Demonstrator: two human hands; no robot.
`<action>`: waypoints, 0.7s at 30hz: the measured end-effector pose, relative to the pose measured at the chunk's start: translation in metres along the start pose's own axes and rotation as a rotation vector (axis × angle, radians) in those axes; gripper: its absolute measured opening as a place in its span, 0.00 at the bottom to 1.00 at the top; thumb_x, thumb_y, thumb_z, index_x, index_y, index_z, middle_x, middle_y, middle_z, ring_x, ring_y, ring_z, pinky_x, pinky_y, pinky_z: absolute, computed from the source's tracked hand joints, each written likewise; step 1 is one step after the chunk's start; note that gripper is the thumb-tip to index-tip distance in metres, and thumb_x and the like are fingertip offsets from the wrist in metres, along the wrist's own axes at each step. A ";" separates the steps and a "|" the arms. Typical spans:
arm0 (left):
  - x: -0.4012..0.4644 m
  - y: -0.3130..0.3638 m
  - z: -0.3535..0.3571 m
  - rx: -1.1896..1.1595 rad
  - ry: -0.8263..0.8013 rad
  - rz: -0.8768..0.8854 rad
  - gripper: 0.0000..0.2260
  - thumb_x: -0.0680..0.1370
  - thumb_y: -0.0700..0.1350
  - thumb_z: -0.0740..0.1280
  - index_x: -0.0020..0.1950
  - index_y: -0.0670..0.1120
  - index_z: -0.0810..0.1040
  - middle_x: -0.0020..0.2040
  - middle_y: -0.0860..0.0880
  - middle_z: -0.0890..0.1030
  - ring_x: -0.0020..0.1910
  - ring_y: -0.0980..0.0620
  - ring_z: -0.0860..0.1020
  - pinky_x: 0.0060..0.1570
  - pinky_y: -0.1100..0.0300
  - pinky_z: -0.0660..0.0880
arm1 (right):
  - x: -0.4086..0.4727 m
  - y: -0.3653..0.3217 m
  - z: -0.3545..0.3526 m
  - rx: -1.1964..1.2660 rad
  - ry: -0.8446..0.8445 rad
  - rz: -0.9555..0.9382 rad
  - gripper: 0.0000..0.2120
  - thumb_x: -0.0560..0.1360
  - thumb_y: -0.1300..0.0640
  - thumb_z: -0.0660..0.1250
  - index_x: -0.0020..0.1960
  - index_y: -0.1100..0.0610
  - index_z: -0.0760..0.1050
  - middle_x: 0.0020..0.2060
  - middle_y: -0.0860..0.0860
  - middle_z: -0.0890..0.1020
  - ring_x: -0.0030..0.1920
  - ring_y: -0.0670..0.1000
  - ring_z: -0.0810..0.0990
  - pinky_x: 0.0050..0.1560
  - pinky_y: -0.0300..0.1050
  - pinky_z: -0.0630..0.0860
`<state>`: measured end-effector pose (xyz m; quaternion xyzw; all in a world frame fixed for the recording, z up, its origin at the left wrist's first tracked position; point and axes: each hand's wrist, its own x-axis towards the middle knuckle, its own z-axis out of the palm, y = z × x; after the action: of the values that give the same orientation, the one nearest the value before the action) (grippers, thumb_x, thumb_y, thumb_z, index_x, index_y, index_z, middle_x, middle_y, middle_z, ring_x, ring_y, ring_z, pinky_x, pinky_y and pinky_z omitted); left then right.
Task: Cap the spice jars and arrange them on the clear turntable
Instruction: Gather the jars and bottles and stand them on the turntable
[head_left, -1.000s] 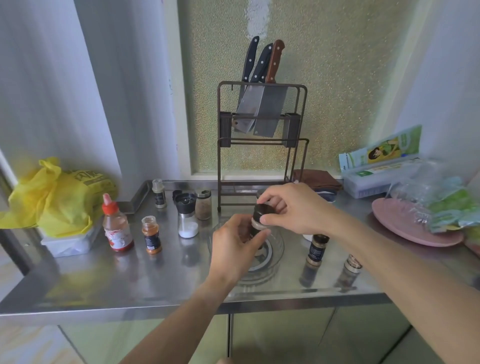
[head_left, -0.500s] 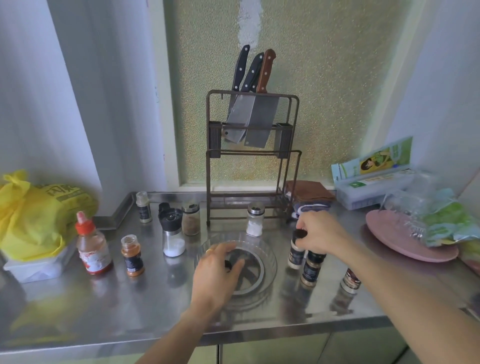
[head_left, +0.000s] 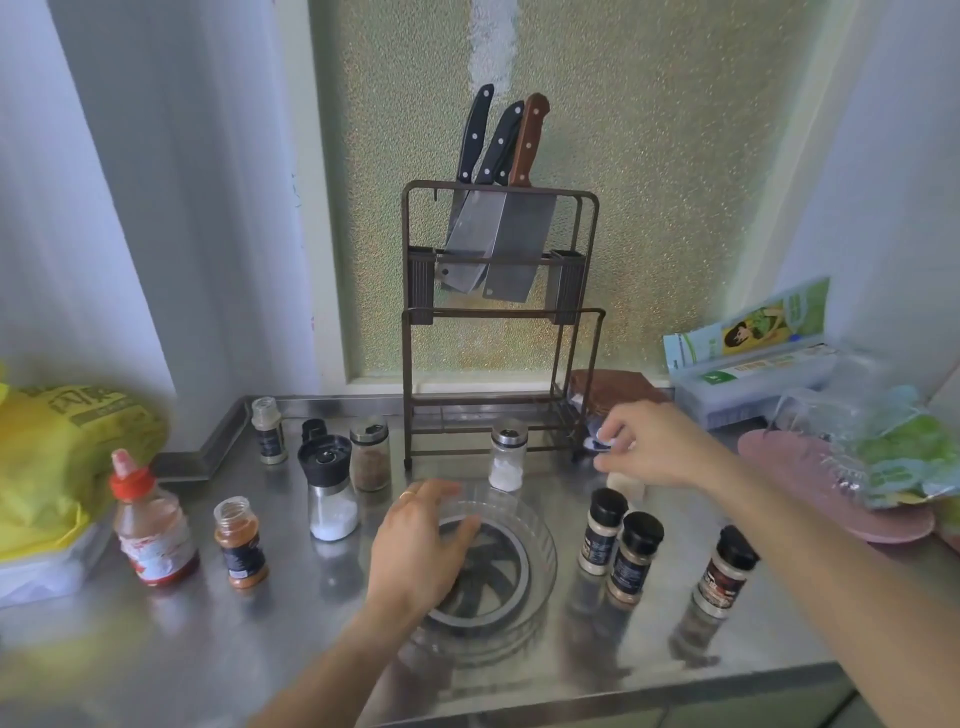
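The clear turntable (head_left: 546, 571) lies at the counter's centre with nothing on it. My left hand (head_left: 421, 540) rests on its left rim, fingers spread. My right hand (head_left: 657, 441) hovers behind the jars at the right with loose fingers, nothing visibly in it; a pale jar (head_left: 627, 485) is partly hidden beneath it. Three black-capped spice jars (head_left: 602, 525) (head_left: 635, 556) (head_left: 727, 571) stand right of the turntable. An uncapped orange spice jar (head_left: 241, 540) stands at the left. A loose black cap (head_left: 313, 428) lies behind the salt grinder (head_left: 330, 488).
A brown-spice glass jar (head_left: 370, 457), a white shaker (head_left: 508, 457) and a small jar (head_left: 268, 428) stand toward the back. The knife rack (head_left: 498, 312) rises behind. A red-capped sauce bottle (head_left: 150, 525) and yellow bag (head_left: 67, 457) are left; a pink plate (head_left: 810, 478) with plastic bags is right.
My right hand set the capped jar down beside the other black-capped jars, let go and moved toward the back. My left hand dropped onto the turntable's rim.
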<state>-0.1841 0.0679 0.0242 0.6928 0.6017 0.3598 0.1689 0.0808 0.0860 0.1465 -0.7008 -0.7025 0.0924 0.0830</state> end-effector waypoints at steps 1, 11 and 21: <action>0.013 0.004 0.003 0.010 -0.017 -0.003 0.20 0.77 0.57 0.71 0.66 0.51 0.77 0.62 0.54 0.81 0.62 0.53 0.78 0.59 0.57 0.76 | 0.008 -0.003 -0.010 0.059 0.032 -0.017 0.15 0.73 0.48 0.76 0.57 0.50 0.81 0.51 0.46 0.87 0.49 0.47 0.84 0.55 0.46 0.80; 0.124 0.020 0.067 -0.039 -0.210 -0.179 0.31 0.68 0.58 0.78 0.68 0.50 0.76 0.63 0.52 0.83 0.61 0.49 0.81 0.61 0.49 0.79 | 0.120 -0.050 0.033 -0.105 -0.283 -0.313 0.36 0.74 0.61 0.75 0.77 0.44 0.65 0.75 0.50 0.70 0.72 0.55 0.71 0.62 0.47 0.68; 0.132 0.018 0.097 -0.076 -0.221 -0.087 0.15 0.64 0.55 0.80 0.41 0.55 0.77 0.39 0.56 0.82 0.40 0.54 0.79 0.39 0.61 0.72 | 0.135 -0.038 0.038 -0.305 -0.246 -0.392 0.29 0.67 0.50 0.80 0.66 0.54 0.77 0.58 0.52 0.80 0.58 0.57 0.77 0.51 0.48 0.73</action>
<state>-0.1014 0.2098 0.0087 0.6945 0.5949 0.2961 0.2758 0.0343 0.2204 0.1177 -0.5393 -0.8353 0.0522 -0.0931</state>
